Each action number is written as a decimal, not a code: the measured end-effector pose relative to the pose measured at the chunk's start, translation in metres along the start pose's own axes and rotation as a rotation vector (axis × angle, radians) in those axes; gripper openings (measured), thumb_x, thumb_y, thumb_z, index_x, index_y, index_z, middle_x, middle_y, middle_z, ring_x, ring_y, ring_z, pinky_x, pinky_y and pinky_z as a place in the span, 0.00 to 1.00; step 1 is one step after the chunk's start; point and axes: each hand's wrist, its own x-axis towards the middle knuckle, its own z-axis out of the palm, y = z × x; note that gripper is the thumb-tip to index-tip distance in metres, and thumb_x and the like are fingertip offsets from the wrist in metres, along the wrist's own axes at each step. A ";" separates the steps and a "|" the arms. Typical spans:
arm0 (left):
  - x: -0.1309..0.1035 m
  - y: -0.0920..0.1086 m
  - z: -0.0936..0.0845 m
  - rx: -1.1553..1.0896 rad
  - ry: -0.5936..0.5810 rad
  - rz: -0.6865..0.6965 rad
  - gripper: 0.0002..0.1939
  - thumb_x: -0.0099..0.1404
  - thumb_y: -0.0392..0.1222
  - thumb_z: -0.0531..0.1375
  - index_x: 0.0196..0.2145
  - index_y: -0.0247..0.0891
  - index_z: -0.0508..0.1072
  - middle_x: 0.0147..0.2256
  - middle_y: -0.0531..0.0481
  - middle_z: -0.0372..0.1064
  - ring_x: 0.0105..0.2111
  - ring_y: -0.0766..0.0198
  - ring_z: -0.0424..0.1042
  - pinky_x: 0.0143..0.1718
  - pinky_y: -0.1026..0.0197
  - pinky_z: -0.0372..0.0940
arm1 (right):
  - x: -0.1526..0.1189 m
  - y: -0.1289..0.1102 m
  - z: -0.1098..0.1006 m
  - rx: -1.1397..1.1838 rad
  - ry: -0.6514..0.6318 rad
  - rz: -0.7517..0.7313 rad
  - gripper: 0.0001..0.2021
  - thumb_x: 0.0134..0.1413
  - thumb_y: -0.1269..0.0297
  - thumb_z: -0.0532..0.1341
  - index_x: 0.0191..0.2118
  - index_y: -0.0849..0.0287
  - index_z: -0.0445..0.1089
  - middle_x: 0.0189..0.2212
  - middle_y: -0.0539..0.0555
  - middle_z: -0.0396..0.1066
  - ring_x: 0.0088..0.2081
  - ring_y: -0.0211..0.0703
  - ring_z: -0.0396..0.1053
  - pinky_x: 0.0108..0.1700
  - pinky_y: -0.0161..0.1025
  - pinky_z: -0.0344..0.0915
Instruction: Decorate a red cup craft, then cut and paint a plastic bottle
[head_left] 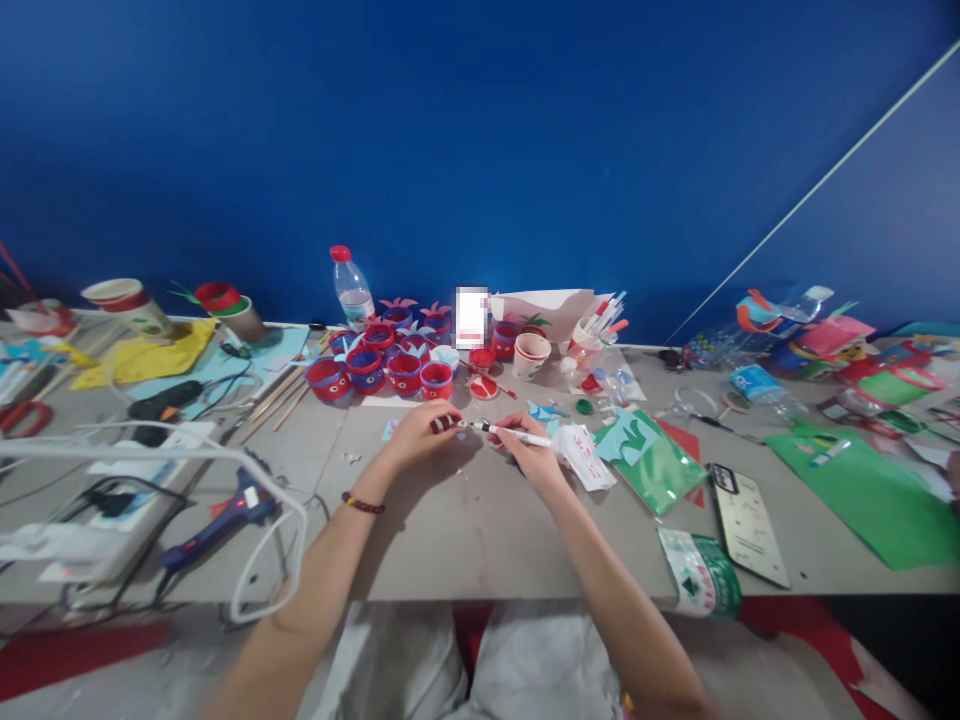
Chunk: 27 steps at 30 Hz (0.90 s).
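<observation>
In my right hand (531, 447) is a white marker (517, 434) with dark markings, held almost level and pointing left. My left hand (424, 438) is opposite it, fingers pinched together close to the marker's tip. A small whitish piece shows at those fingertips, too small to name. Beyond my hands stand several red and purple cups (405, 374) with eyes and paper leaves on top. Crumpled white paper with red writing (583, 456) lies just right of my right hand.
A blue glue gun (225, 515), a white power strip (142, 510) and a looping white cable (285, 480) are at left. At right lie a phone (750, 525), a green packet (660, 470) and green sheets (877, 500). A bottle (351, 290) stands behind the cups.
</observation>
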 end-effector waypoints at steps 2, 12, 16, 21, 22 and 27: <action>0.000 -0.002 0.001 0.017 -0.005 0.009 0.12 0.62 0.48 0.59 0.35 0.37 0.74 0.34 0.49 0.69 0.28 0.67 0.65 0.30 0.64 0.62 | 0.001 0.002 0.000 -0.016 -0.020 0.018 0.17 0.44 0.49 0.66 0.32 0.58 0.68 0.27 0.54 0.77 0.29 0.41 0.73 0.30 0.35 0.65; 0.001 0.008 0.000 -0.017 -0.004 0.076 0.10 0.62 0.45 0.59 0.35 0.38 0.77 0.35 0.48 0.69 0.36 0.62 0.68 0.40 0.61 0.63 | 0.001 0.007 0.001 -0.091 -0.049 -0.002 0.17 0.46 0.49 0.66 0.33 0.60 0.71 0.27 0.54 0.77 0.25 0.38 0.68 0.26 0.34 0.62; 0.000 0.013 0.000 -0.099 -0.056 0.039 0.12 0.62 0.49 0.59 0.35 0.37 0.76 0.36 0.47 0.71 0.38 0.61 0.69 0.41 0.60 0.64 | 0.001 0.002 0.000 -0.100 -0.052 -0.024 0.16 0.45 0.51 0.66 0.33 0.60 0.73 0.26 0.54 0.77 0.25 0.39 0.69 0.27 0.35 0.63; -0.001 0.008 0.009 -0.197 -0.143 -0.108 0.14 0.63 0.49 0.57 0.36 0.36 0.74 0.29 0.50 0.70 0.27 0.66 0.67 0.30 0.64 0.62 | 0.002 0.009 0.000 -0.118 -0.074 -0.042 0.14 0.46 0.53 0.65 0.34 0.59 0.75 0.27 0.54 0.77 0.27 0.41 0.71 0.29 0.36 0.66; -0.002 0.008 0.010 -0.208 -0.142 -0.127 0.13 0.62 0.48 0.56 0.36 0.36 0.73 0.28 0.51 0.69 0.26 0.66 0.67 0.29 0.64 0.62 | 0.002 0.010 0.001 -0.119 -0.071 -0.040 0.14 0.46 0.53 0.66 0.34 0.59 0.75 0.27 0.54 0.77 0.28 0.42 0.72 0.29 0.36 0.66; -0.002 0.009 0.014 -0.285 -0.152 -0.212 0.12 0.60 0.47 0.57 0.33 0.35 0.71 0.22 0.55 0.64 0.22 0.67 0.65 0.24 0.65 0.61 | 0.001 0.007 0.003 -0.123 -0.057 -0.042 0.14 0.45 0.53 0.66 0.32 0.59 0.75 0.25 0.53 0.76 0.27 0.42 0.72 0.28 0.36 0.66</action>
